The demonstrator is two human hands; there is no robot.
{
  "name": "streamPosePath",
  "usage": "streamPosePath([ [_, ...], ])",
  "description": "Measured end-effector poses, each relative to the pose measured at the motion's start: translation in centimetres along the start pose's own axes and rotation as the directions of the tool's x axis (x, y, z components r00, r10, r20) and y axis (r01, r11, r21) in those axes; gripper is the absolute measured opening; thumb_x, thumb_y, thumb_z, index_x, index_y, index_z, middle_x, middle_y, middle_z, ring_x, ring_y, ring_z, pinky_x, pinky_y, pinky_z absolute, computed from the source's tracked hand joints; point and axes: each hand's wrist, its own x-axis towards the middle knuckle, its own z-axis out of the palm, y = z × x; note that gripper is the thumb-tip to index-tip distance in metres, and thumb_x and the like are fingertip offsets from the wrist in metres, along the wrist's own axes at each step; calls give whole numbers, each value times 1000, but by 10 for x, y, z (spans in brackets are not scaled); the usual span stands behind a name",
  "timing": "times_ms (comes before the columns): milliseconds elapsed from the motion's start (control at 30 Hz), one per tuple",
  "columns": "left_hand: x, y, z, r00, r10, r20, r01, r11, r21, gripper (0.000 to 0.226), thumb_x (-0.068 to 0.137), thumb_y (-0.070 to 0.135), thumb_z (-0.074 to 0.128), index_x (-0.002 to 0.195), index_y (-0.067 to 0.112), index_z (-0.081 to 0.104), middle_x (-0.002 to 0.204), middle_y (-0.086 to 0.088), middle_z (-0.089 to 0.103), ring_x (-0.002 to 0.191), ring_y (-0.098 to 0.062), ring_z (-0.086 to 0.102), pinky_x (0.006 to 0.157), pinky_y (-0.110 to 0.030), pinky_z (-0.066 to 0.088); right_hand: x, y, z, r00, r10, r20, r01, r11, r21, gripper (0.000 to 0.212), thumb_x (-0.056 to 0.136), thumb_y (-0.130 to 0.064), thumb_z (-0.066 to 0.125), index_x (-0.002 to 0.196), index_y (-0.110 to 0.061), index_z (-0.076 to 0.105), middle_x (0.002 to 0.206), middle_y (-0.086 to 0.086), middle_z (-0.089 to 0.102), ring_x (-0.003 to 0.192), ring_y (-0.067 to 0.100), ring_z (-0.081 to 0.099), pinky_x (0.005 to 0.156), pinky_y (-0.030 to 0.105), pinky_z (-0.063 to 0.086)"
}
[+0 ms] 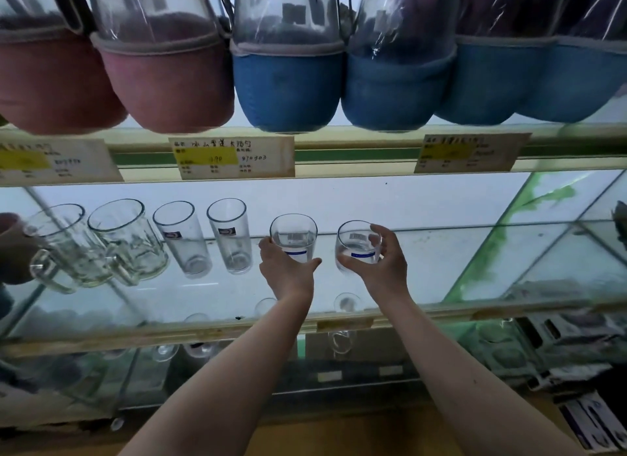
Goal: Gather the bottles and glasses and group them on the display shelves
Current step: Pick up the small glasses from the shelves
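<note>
A tumbler is gripped round its base by the left hand; a second tumbler (slightly tilted) is clasped by the right hand. Both are located at the glass shelf, beside two tall glasses.

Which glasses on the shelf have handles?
The far-left mug and the mug beside it. Each has a side handle. The two tall glasses and the two short glasses have none.
</note>
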Motion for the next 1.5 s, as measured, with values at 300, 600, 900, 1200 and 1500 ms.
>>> streamPosePath([
  [300,0,-1,0,1000,-2,-14,2,1000,2,85,58,24,89,122,8,35,127,-9,50,119,-30,46,92,-39,41,16,7,9,999,29,21,-29,999,15,83,63,-22,87,133,-17,43,130,1,56,115,17,52,96,30,47],
  [600,-3,-10,-8,997,14,80,-2,989,-149,100,67,29,84,144,10,23,146,-8,33,134,-24,37,108,-34,33,19,14,19,998,61,18,-62,994,89,72,61,-17,88,117,-19,43,117,-4,55,106,14,52,91,28,47],
  [900,-6,-16,-15,990,54,127,-42,994,-99,74,81,19,73,139,7,30,140,-9,42,128,-24,42,107,-34,35,20,23,30,997,68,25,-70,996,64,76,64,-18,87,127,-20,44,130,6,53,118,22,51,98,38,48],
  [1200,-1,-14,-23,983,25,181,-12,998,-69,68,81,18,73,134,9,33,136,-7,47,123,-22,47,93,-23,34,17,18,38,997,71,32,-73,996,51,77,67,-16,85,132,-18,43,135,6,50,123,19,48,99,29,44],
  [1500,0,-5,-33,963,-27,270,38,999,-34,66,84,23,70,136,8,33,138,-9,47,124,-26,47,103,-35,37,10,-1,33,975,190,111,-189,982,-20,101,76,-19,78,151,-17,10,156,4,23,141,23,27,110,33,30],
])
